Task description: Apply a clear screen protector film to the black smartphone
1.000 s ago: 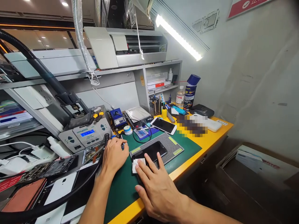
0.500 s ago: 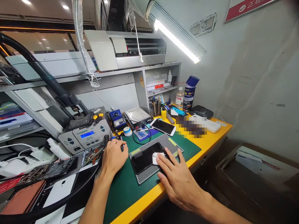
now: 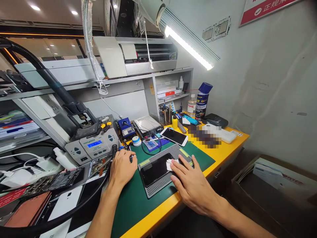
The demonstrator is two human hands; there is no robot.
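Noted, nearest, the right hand (image 3: pixel 192 185) with fingers extended and spread, laid flat rather than clenched. Saw one folded white tissue (image 3: pixel 169 165) under them, touching the screen of one black phone (image 3: pixel 156 173). Recorded that phone as long, flat and glossy, with a dark screen, a paler patch toward its left end, and the right end partly covered by the tissue and hand. Found it lying aslant, face up, on one grey perforated pad (image 3: pixel 154 192), upon one green mat (image 3: pixel 131 206) on the yellow counter (image 3: pixel 158 213). Logged the left hand (image 3: pixel 123 167) left of the pad, with fingers bent; could not tell from this angle whether around anything. Counted two hands in all, both bare. Farther back, tallied one white-framed phone (image 3: pixel 174 136), also face up with a dark screen, near the pad's far edge; then one yellow bottle (image 3: pixel 174 123). At the rear, counted one clear bottle (image 3: pixel 191 106) just beside one dark blue spray can (image 3: pixel 201 105). To the left rear, marked one grey station (image 3: pixel 85 152) with a lit blue display. Beyond, saw one lit tube lamp (image 3: pixel 190 43) and one long machine (image 3: pixel 151 67) on the shelf (image 3: pixel 148 99).
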